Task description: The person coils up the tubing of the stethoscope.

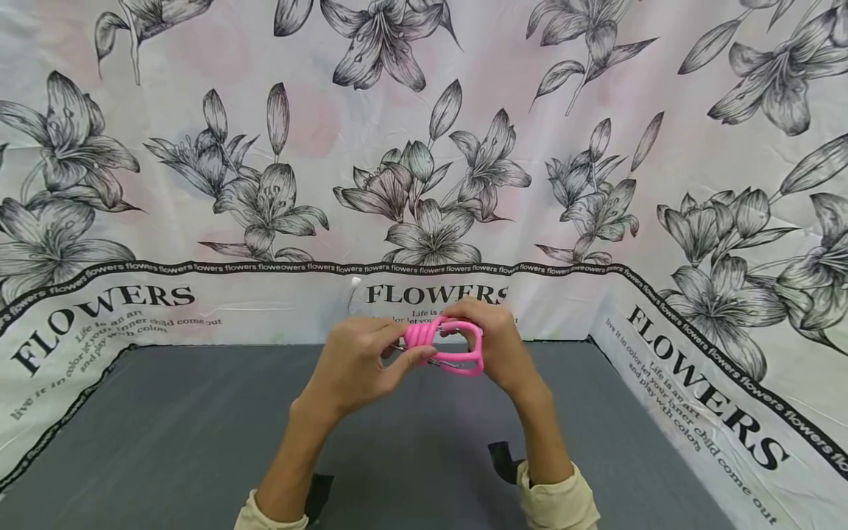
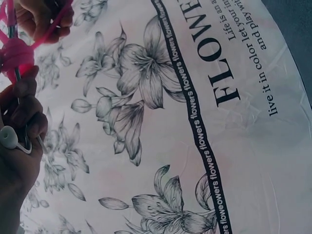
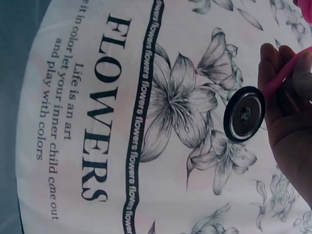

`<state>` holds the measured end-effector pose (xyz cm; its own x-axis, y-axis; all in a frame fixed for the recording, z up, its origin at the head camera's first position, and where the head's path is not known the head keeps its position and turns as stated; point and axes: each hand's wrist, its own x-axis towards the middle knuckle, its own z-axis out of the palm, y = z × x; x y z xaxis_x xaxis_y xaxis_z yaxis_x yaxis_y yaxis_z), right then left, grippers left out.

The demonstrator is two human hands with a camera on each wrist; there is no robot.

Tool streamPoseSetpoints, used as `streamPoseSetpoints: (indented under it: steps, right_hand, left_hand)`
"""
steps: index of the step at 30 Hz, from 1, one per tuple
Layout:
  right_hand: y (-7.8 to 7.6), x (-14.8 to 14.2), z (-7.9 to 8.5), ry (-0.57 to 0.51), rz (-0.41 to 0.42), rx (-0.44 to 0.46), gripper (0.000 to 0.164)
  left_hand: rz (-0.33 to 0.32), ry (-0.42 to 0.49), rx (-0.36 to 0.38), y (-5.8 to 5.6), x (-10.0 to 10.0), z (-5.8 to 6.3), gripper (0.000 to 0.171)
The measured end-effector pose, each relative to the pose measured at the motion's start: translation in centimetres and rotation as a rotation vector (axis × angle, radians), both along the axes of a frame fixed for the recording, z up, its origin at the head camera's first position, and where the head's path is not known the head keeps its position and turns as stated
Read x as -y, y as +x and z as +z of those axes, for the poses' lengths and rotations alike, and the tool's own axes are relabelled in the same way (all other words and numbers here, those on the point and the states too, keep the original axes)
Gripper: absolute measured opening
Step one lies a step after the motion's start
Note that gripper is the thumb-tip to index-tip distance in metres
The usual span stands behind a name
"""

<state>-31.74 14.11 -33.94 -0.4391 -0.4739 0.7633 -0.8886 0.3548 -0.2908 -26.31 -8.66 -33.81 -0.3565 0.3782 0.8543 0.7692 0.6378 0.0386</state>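
Note:
Held up in front of the patterned backdrop is a pink cord [image 1: 420, 336], wound into a thick coil at its left end with open loops to the right. My left hand [image 1: 354, 361] pinches the coil between thumb and fingers. The fingers of my right hand [image 1: 498, 344] curl round the looped end. In the left wrist view, a thin metal rod [image 2: 18, 78] runs along the coil, and a white round-ended hook [image 2: 9, 137] pokes out by the left hand. A round disc with a black rim [image 3: 244, 115] hangs beside the right hand in the right wrist view.
A dark grey table [image 1: 411, 449] lies under both arms. White cloth with printed flowers [image 1: 430, 169] and lettering rises behind and along both sides. Black pieces [image 1: 505, 462] show at the wrists near the cream sleeves [image 1: 558, 500].

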Motion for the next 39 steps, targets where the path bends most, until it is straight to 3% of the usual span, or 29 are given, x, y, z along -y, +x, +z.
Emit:
streamPoseSetpoints:
  steps: [4,10,12,22,29,33,39]
  right_hand:
    - [0.3,1.0,-0.3,0.024,0.032,0.085,0.018]
    - [1.2,2.2,0.0,0.019,0.108,0.357,0.022]
    - [1.3,2.3,0.0,0.012,0.128,0.406,0.022]
    - [1.2,2.2,-0.1,-0.022,0.284,0.466,0.021]
    - [1.1,2.9,-0.7,-0.017,0.353,0.484,0.013]
    - [1.5,3.4,-0.6,0.007,0.304,0.427,0.009]
    - [3.1,4.4,-0.3,0.09,0.115,0.292,0.006]
  left_hand:
    - [0.06,0.074,0.006,0.0,0.2,-0.2,0.044]
    - [0.111,0.162,0.001,-0.2,0.3,-0.3,0.057]
    - [0.118,0.178,-0.012,-0.3,0.2,-0.2,0.058]
    - [0.161,0.223,-0.048,-0.5,-0.2,-0.4,0.059]
    - [0.227,0.275,-0.036,-0.4,0.0,-0.5,0.034]
    - [0.283,0.275,-0.076,-0.6,0.1,-0.6,0.044]
    - [0.399,0.273,-0.127,-0.9,0.2,-0.8,0.049]
